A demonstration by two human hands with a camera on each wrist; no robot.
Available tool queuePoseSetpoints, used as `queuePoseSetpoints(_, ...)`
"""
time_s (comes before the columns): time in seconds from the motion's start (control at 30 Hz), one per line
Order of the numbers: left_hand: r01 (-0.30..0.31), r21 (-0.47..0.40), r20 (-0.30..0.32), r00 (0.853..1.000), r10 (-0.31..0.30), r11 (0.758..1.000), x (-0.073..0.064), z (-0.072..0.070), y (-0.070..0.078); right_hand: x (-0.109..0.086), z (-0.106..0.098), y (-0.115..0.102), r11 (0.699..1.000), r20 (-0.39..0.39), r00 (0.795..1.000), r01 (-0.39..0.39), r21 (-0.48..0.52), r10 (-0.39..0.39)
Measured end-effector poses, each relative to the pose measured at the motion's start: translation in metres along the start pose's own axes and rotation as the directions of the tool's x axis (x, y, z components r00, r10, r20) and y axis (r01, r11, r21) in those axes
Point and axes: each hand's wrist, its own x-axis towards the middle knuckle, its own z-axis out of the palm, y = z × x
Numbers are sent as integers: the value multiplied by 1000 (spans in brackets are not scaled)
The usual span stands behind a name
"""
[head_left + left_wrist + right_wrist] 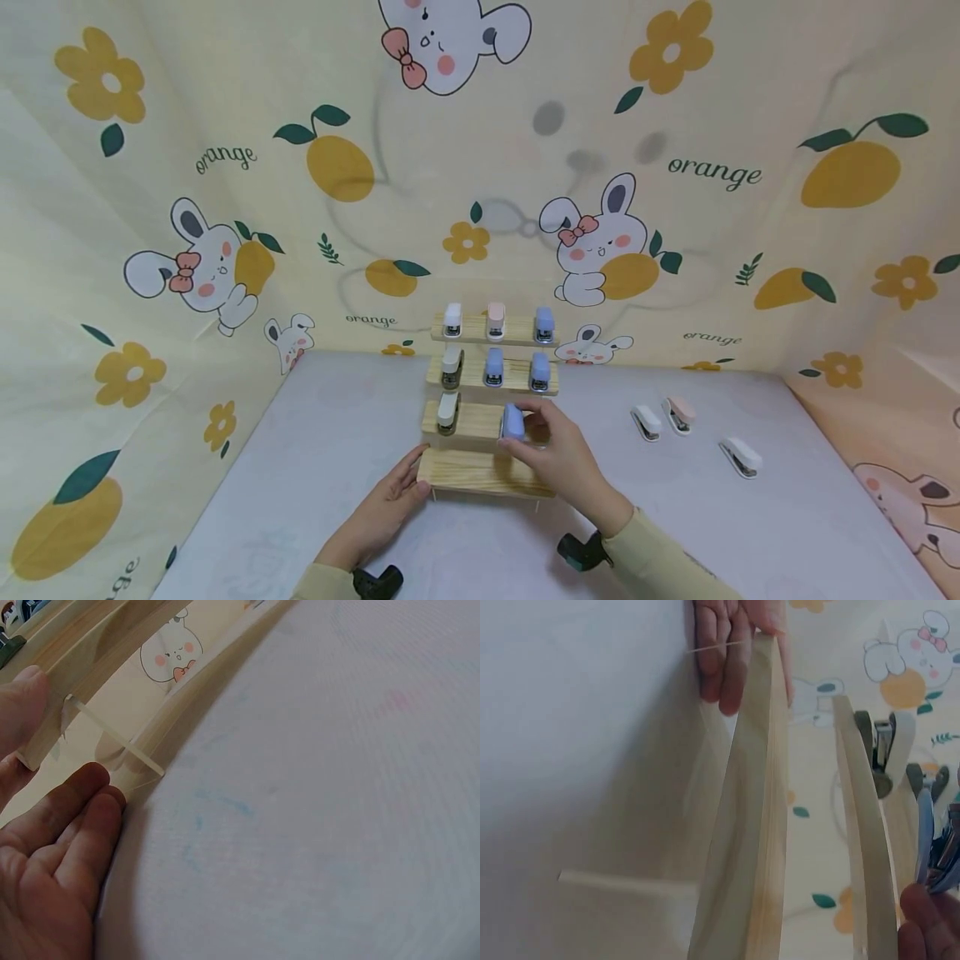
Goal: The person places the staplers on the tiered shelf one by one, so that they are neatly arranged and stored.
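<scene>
A tiered wooden display stand (480,471) carries small staplers on its steps. My right hand (555,450) pinches a blue stapler (513,422) at the right part of the third step from the top; in the right wrist view this blue stapler (928,825) is partly cut off by the frame edge. My left hand (386,500) grips the stand's front left corner, its thumb (26,701) against the board and the other fingers lower down. On the same step, to the left, stands a white stapler (447,412). Whether the blue stapler touches the step is hidden.
The top step holds a white (452,320), a pink (496,320) and a blue stapler (544,325). Below are a white (452,367) and two blue ones (493,367). Two white staplers (741,457) and a pink one (679,413) lie on the table at right.
</scene>
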Motion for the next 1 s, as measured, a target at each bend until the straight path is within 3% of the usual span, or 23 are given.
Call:
queuePoseSetpoints(0.33,3,8,-11,1000,-2,1000,0,0,0,15,22,0,1000,-41,999,13,-8,-13)
queuePoseSetpoints(0.67,9,5,-17,1000,-9,1000,0,0,1,21,31,0,996,-59,998,-29,-82,25)
queuePoseSetpoints(1.0,5,4,-18,1000,-5,1000,0,0,0,20,30,1,957,-30,999,15,-289,-25)
